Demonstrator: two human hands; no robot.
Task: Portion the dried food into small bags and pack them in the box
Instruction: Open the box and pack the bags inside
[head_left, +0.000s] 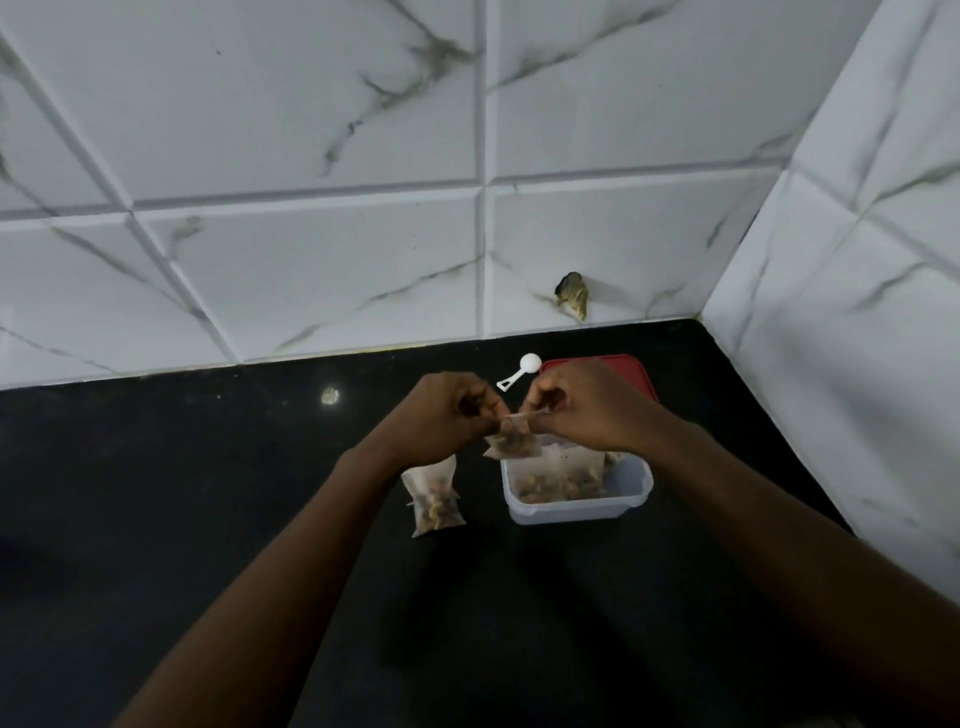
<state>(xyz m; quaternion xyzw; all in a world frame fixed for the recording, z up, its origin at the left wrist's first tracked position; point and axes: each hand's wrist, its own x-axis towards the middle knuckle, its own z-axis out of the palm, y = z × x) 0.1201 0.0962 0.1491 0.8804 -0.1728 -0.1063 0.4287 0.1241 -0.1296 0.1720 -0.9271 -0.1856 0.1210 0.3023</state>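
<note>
1 view only: a wide-angle camera on the person's head, facing forward and down. It looks over a black counter (208, 493) into the corner of 2 tiled walls (311, 130). The left hand (441, 415) and right hand (587, 405) sit near frame centre, at the end of outstretched arms.

Black counter (208, 493), white grey-veined wall tiles (311, 104) — red lid (636, 371), white scoop (522, 368), translucent box (576, 509).

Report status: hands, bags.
Left hand, right hand pinch top of small bag by plastic box. Another filled bag lies on counter, left of it. Nothing blocking.
</note>
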